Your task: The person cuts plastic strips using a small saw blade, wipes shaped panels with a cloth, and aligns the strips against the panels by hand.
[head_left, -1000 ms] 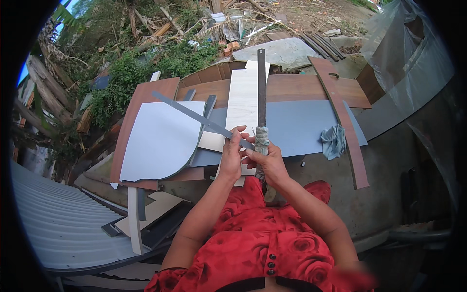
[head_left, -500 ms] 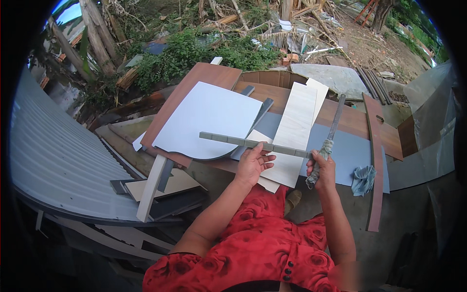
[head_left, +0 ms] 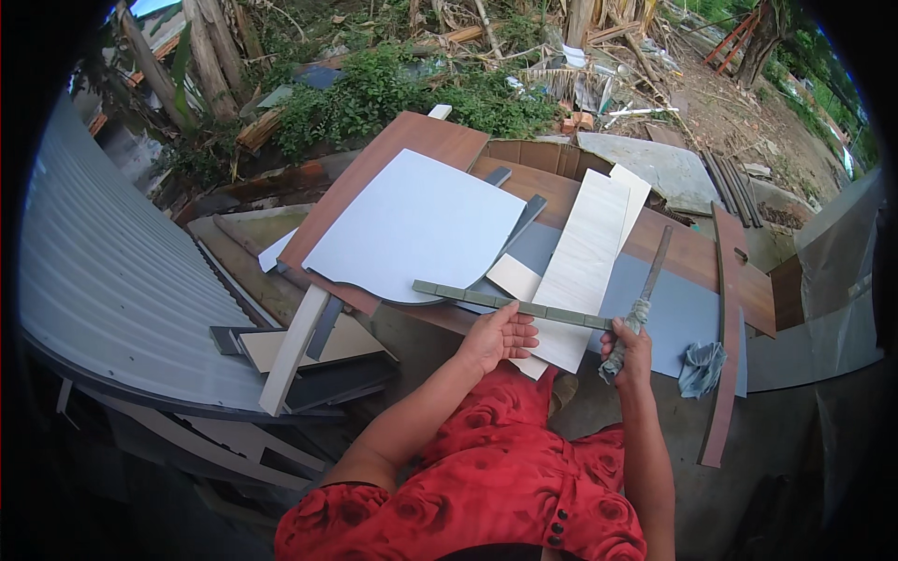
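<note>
My left hand [head_left: 499, 341], palm partly turned up, holds the middle of a long grey-green strip [head_left: 458, 294] by the thumb, its other fingers loosely curled. Crosswise lines mark the strip along its length. Closed round the cloth-wrapped grip of a narrow, rusty-looking metal bar [head_left: 658, 262] is my right hand [head_left: 629, 353]. The strip's right end meets that hand at the thumb. The bar points up and away from me. Behind the strip lie a white curved-edge panel [head_left: 412, 220] and a pale wood-grain board [head_left: 582, 257].
Brown boards [head_left: 374, 178] and a blue-grey panel [head_left: 659, 346] form the layered work surface. A crumpled blue cloth [head_left: 702, 369] lies at right beside a long reddish plank [head_left: 728, 327]. Offcuts [head_left: 318, 360] are stacked at left, next to a corrugated metal sheet [head_left: 131, 280].
Both hands, with the strip and the bar, have come slightly nearer to me relative to the boards. The whole view has shifted a little. Both grips look the same.
</note>
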The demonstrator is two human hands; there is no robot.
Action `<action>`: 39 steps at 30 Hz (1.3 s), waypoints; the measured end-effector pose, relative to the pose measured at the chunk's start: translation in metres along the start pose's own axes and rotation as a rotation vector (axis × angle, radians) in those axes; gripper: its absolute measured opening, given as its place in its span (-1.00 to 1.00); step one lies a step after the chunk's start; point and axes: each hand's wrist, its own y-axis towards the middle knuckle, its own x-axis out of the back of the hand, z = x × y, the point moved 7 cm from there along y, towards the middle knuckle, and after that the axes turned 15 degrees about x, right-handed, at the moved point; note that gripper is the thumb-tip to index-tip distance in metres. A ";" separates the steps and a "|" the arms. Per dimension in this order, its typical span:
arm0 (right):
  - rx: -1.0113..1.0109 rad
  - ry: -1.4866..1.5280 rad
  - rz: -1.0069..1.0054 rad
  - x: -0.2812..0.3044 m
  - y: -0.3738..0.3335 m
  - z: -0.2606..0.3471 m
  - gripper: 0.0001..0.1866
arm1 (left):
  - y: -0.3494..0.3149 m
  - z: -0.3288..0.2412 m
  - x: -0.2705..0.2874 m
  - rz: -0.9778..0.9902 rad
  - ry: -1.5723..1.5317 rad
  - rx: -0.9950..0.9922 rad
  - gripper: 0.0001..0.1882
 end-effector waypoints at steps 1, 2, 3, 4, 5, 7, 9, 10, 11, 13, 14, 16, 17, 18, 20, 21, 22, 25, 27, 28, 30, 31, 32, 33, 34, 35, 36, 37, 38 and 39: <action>-0.004 0.034 -0.006 0.005 -0.001 0.001 -0.81 | -0.002 -0.001 0.003 0.006 -0.002 -0.001 -0.56; -0.006 0.032 0.009 0.010 -0.002 -0.001 -0.81 | -0.010 0.000 0.013 -0.024 0.024 0.012 -0.55; -0.021 0.058 -0.036 0.021 -0.004 -0.004 -0.80 | -0.018 0.001 0.025 -0.055 0.049 0.025 -0.53; -0.033 0.086 -0.078 0.032 -0.004 -0.007 -0.80 | -0.026 0.000 0.039 -0.061 0.039 0.010 -0.53; -0.036 0.083 -0.065 0.042 -0.006 -0.009 -0.80 | -0.034 0.003 0.062 -0.119 -0.037 0.016 -0.53; -0.030 0.111 -0.112 0.069 -0.008 -0.012 -0.80 | -0.046 0.004 0.095 -0.171 -0.117 0.022 -0.52; -0.046 0.133 -0.136 0.090 -0.010 -0.020 -0.80 | -0.060 -0.002 0.129 -0.338 -0.335 -0.166 -0.51; -0.062 0.161 -0.161 0.092 -0.011 -0.023 -0.80 | -0.060 -0.005 0.134 -0.344 -0.342 -0.172 -0.51; -0.064 0.158 -0.177 0.095 -0.014 -0.023 -0.80 | -0.061 -0.012 0.139 -0.327 -0.413 -0.234 -0.50; -0.051 0.155 -0.198 0.098 -0.017 -0.022 -0.80 | -0.055 -0.025 0.141 -0.247 -0.501 -0.289 -0.45; -0.035 0.153 -0.227 0.101 -0.018 -0.020 -0.81 | -0.052 -0.029 0.141 -0.244 -0.501 -0.293 -0.45; -0.017 0.142 -0.220 0.104 -0.019 -0.019 -0.81 | -0.046 -0.038 0.137 -0.221 -0.449 -0.293 -0.42; -0.011 0.134 -0.231 0.105 -0.021 -0.018 -0.81 | -0.043 -0.041 0.136 -0.212 -0.445 -0.297 -0.42; -0.004 0.129 -0.242 0.105 -0.023 -0.016 -0.81 | -0.040 -0.041 0.139 -0.247 -0.444 -0.263 -0.41; 0.024 0.131 -0.256 0.107 -0.027 -0.012 -0.81 | -0.039 -0.046 0.141 -0.271 -0.433 -0.234 -0.40; 0.034 0.117 -0.248 0.105 -0.028 -0.010 -0.81 | -0.038 -0.051 0.140 -0.240 -0.432 -0.229 -0.40; 0.040 0.097 -0.245 0.107 -0.029 -0.008 -0.81 | -0.035 -0.052 0.140 -0.209 -0.435 -0.216 -0.40; 0.056 0.079 -0.257 0.111 -0.029 -0.009 -0.81 | -0.030 -0.054 0.140 -0.202 -0.474 -0.290 -0.44; 0.054 0.068 -0.260 0.112 -0.028 -0.009 -0.82 | -0.031 -0.063 0.136 -0.202 -0.479 -0.362 -0.47; 0.062 0.068 -0.260 0.112 -0.027 -0.008 -0.82 | -0.033 -0.067 0.135 -0.200 -0.496 -0.390 -0.49; 0.057 0.027 -0.254 0.113 -0.026 -0.009 -0.82 | -0.032 -0.072 0.133 -0.194 -0.514 -0.416 -0.50; 0.051 0.025 -0.253 0.113 -0.025 -0.010 -0.83 | -0.031 -0.077 0.132 -0.182 -0.534 -0.435 -0.50; 0.055 0.024 -0.252 0.113 -0.025 -0.009 -0.83 | -0.029 -0.081 0.131 -0.170 -0.554 -0.453 -0.51; 0.054 0.018 -0.259 0.113 -0.025 -0.010 -0.83 | -0.027 -0.085 0.130 -0.167 -0.555 -0.452 -0.51; 0.052 0.012 -0.265 0.113 -0.024 -0.010 -0.83 | -0.025 -0.091 0.130 -0.189 -0.591 -0.470 -0.50; 0.055 0.011 -0.266 0.112 -0.024 -0.010 -0.83 | -0.024 -0.096 0.131 -0.211 -0.625 -0.487 -0.49; 0.056 0.012 -0.263 0.110 -0.025 -0.010 -0.83 | -0.021 -0.101 0.133 -0.209 -0.625 -0.484 -0.49; 0.059 0.013 -0.262 0.110 -0.024 -0.009 -0.82 | -0.019 -0.106 0.135 -0.226 -0.672 -0.469 -0.46; 0.061 0.013 -0.267 0.110 -0.024 -0.008 -0.82 | -0.017 -0.110 0.136 -0.245 -0.719 -0.453 -0.44; 0.051 0.013 -0.254 0.108 -0.024 -0.007 -0.82 | -0.015 -0.113 0.137 -0.249 -0.776 -0.445 -0.46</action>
